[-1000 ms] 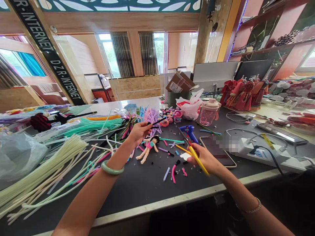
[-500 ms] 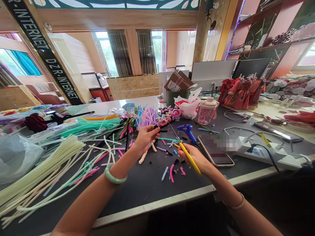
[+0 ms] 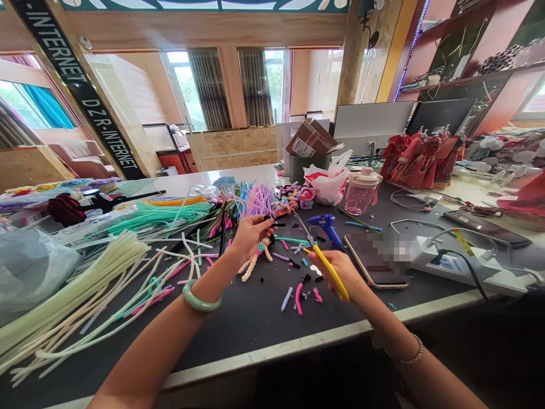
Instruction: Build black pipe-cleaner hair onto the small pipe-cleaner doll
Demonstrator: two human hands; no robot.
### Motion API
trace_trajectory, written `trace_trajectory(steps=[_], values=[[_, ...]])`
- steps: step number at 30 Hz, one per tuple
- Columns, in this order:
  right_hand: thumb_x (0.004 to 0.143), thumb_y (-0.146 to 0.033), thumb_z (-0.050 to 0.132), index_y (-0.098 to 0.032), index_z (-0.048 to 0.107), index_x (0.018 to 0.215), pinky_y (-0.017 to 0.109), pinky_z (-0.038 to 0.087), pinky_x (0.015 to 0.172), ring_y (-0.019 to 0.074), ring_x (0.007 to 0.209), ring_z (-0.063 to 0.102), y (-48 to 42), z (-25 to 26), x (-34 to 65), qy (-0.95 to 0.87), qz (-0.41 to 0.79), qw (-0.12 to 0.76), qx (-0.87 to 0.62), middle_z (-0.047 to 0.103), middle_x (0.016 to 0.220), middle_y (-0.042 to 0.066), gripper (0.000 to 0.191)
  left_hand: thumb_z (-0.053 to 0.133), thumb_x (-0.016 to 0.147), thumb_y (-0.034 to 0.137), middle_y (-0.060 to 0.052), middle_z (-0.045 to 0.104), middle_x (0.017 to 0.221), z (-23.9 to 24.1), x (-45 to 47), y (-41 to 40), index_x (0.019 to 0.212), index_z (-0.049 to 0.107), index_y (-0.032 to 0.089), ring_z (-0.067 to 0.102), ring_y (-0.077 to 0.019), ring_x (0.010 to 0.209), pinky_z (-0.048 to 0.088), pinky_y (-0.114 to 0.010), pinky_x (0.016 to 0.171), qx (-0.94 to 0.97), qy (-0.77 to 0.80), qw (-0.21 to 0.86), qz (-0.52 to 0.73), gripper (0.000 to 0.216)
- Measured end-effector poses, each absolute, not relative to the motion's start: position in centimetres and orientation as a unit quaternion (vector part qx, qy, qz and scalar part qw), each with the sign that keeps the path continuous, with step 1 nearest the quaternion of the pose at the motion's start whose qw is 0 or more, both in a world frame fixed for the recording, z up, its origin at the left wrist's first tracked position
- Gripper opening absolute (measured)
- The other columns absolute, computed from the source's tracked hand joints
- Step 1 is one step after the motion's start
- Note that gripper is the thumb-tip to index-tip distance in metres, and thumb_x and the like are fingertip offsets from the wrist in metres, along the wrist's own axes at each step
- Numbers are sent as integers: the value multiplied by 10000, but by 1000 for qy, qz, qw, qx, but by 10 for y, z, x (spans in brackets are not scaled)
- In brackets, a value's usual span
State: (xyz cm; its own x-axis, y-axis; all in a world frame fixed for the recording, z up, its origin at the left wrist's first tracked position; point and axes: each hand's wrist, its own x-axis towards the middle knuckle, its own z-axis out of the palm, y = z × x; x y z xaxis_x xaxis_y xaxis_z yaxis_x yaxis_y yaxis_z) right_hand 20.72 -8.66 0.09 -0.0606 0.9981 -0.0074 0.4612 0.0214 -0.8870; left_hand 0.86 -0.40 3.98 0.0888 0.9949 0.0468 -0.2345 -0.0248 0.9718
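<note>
Pipe-cleaner doll (image 3: 250, 267), carton-topped green bin (image 3: 303, 169) beyond

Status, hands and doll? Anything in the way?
Left hand: holding pipe-cleaner doll, black piece at fingers. Right hand: yellow-handled scissors, blades toward doll. Loose pipe-cleaner offcuts on the table below.

The dark-topped work table (image 3: 238, 335) lay crowded — bundled pale green pipe cleaners (image 3: 63, 295) at nine o'clock, snipped pipe-cleaner bits (image 3: 298, 298) at its centre, a blue glue gun (image 3: 327, 226) at one o'clock, a smartphone (image 3: 374, 261) at two, and a white power strip (image 3: 447, 264) at three — with a pink lidded drinking bottle (image 3: 361, 190) near twelve.
</note>
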Motion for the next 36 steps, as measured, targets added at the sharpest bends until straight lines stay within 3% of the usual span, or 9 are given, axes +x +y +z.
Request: trace_trajectory(steps=[4,10,15,18,20,24,27,31,36], values=[[707,-737,501,-227,412,521,275,299,445,123,423,405,-89,11,210,-681,301,279,-606,380,487,-25,551,819,601,163,48,538,517,43,0,3,607,590,115,528,-46,482,417,-173,495,459,420,552,556,234],[779,-537,561,-193,592,664,309,351,538,273,703,647,-93,5,215,-699,119,105,-697,686,766,132,365,796,611,100,29,567,522,49,-10,7,626,597,111,551,-58,470,433,-171,482,468,447,547,531,199],[706,-413,709,-176,654,726,299,399,557,297,783,684,-97,-5,215,-704,88,71,-701,714,872,152,245,773,633,86,27,571,508,54,-8,2,627,604,120,553,-60,459,448,-167,484,497,460,552,487,173],[747,-377,699,-184,672,784,310,445,625,290,846,683,-96,-1,218,-714,74,72,-693,720,906,142,198,790,612,93,14,580,504,58,-5,-5,613,613,123,563,-80,459,450,-183,471,518,463,562,449,179],[801,-363,654,-190,686,894,336,475,715,286,920,672,-94,5,219,-728,55,130,-671,723,964,143,199,809,581,103,-3,592,508,61,-2,-11,599,630,118,571,-98,458,445,-197,457,541,462,571,410,181],[826,-369,618,-208,687,1058,357,521,796,235,868,695,-92,18,211,-744,133,358,-548,748,953,82,291,785,610,190,-7,593,493,65,6,-28,629,692,134,563,-107,459,397,-182,416,655,416,557,297,111],[787,-327,634,-226,712,978,329,555,760,210,822,716,-93,19,196,-711,243,451,-481,764,879,34,230,749,634,214,-2,586,476,67,12,-38,620,705,150,538,-98,452,388,-173,415,705,390,530,265,79],[754,-301,654,-205,712,819,300,567,664,191,688,715,-95,13,182,-641,300,542,-453,755,740,28,130,734,659,209,-7,609,516,67,16,-44,678,708,139,537,-94,472,404,-178,444,714,378,523,272,77],[673,-410,751,-187,691,739,279,568,508,181,532,690,-99,14,179,-507,362,641,-448,723,623,15,240,837,545,161,-16,691,713,59,28,-51,889,634,168,663,-150,673,524,-242,630,625,349,559,418,400]])
